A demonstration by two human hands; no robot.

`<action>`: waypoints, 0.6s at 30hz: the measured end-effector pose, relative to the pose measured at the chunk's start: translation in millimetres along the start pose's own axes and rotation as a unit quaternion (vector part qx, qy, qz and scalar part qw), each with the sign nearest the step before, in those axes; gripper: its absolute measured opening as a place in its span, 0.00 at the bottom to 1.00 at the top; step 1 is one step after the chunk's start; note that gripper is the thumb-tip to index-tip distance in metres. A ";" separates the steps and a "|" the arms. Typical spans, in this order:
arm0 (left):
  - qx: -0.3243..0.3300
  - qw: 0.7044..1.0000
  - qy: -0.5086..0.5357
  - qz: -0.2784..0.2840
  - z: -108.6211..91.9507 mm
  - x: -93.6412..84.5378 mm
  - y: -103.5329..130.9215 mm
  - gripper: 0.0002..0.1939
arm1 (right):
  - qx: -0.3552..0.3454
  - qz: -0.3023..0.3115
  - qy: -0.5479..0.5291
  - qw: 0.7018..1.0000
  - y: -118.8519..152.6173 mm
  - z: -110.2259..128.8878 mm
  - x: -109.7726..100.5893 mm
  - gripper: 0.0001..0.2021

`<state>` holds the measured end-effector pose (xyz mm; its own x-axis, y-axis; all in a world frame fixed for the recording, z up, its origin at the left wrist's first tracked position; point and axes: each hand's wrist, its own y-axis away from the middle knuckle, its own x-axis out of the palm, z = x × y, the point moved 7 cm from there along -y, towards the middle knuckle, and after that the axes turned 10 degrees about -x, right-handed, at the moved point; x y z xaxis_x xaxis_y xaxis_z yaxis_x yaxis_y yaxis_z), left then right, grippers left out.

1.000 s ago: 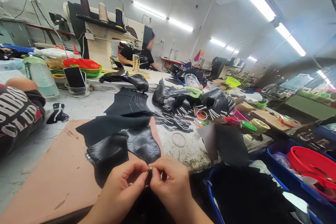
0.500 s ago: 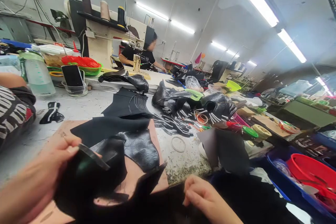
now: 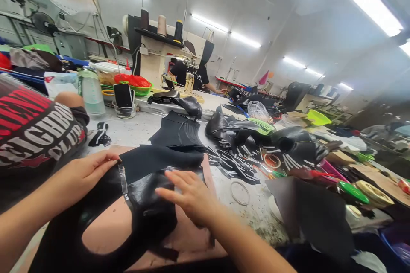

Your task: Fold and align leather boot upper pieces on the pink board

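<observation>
A black leather piece point(image 3: 153, 198) with a large curved cutout lies over a pinkish board point(image 3: 107, 226) on the bench. My left hand point(image 3: 91, 172) pinches its edge at the upper left, where a narrow shiny strip point(image 3: 123, 181) runs down the seam. My right hand point(image 3: 192, 196) is spread above the leather, fingers apart and pointing left; whether the fingertips touch it I cannot tell. Behind both hands lies a matte black panel point(image 3: 156, 160), and a stack of black cut pieces point(image 3: 176, 130) sits beyond it.
Black strips with white marks point(image 3: 232, 164), a clear ring point(image 3: 240, 193) and black leather bundles point(image 3: 297, 145) lie to the right. A phone point(image 3: 123, 97) and a bottle point(image 3: 92, 91) stand at the back left. A person point(image 3: 188, 74) sits behind a sewing machine point(image 3: 149, 55); another person's sleeve point(image 3: 72, 126) is at left.
The leather piece has come down from a raised, tilted position onto the board. My right hand has moved from the lower right over the leather and opened. The view has swung left.
</observation>
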<state>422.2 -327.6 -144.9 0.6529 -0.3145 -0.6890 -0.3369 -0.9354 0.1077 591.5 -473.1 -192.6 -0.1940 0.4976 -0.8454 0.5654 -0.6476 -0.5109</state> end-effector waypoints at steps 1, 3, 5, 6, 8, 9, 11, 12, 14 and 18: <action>0.011 1.000 -0.027 0.006 5.2 -0.5 -1.1 0.11 | -0.057 0.018 0.011 0.998 -9.5 7.1 4.0 0.20; 0.041 0.996 -0.081 -0.009 15.5 -3.4 -5.4 0.14 | -0.123 0.070 0.020 0.990 -22.1 18.9 11.3 0.14; 0.083 0.984 -0.158 -0.024 23.0 -2.3 -11.4 0.18 | -0.127 0.128 0.041 0.983 -26.2 29.9 14.8 0.11; 0.102 0.976 -0.192 -0.027 25.8 0.1 -15.3 0.19 | -0.113 0.153 0.058 0.980 -25.0 36.2 14.1 0.10; 0.125 0.964 -0.232 -0.022 30.4 7.7 -25.4 0.21 | -0.089 0.175 0.094 0.976 -17.9 51.9 6.6 0.09; 0.134 0.962 -0.236 -0.018 31.4 12.0 -31.2 0.22 | -0.087 0.174 0.107 0.975 -13.1 60.8 0.3 0.10; 0.154 0.962 -0.227 0.000 29.8 22.6 -41.1 0.22 | -0.086 0.171 0.118 0.974 -3.6 72.8 -14.3 0.11; 0.169 0.961 -0.220 0.008 26.9 28.2 -43.2 0.21 | -0.073 0.175 0.115 0.975 0.4 73.0 -21.9 0.12; 0.204 0.958 -0.202 0.015 16.7 37.7 -36.9 0.21 | -0.008 0.197 0.096 0.976 7.0 61.2 -37.0 0.17; 0.204 0.969 -0.108 0.083 -0.4 60.2 20.5 0.19 | 0.185 0.199 0.093 0.958 16.6 25.7 -67.2 0.30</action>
<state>454.9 -365.7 -184.0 0.4249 -0.3722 -0.8251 -0.6944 -0.7188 -0.0333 593.3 -532.1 -148.2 0.1438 0.2409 -0.9599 0.2351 -0.9505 -0.2033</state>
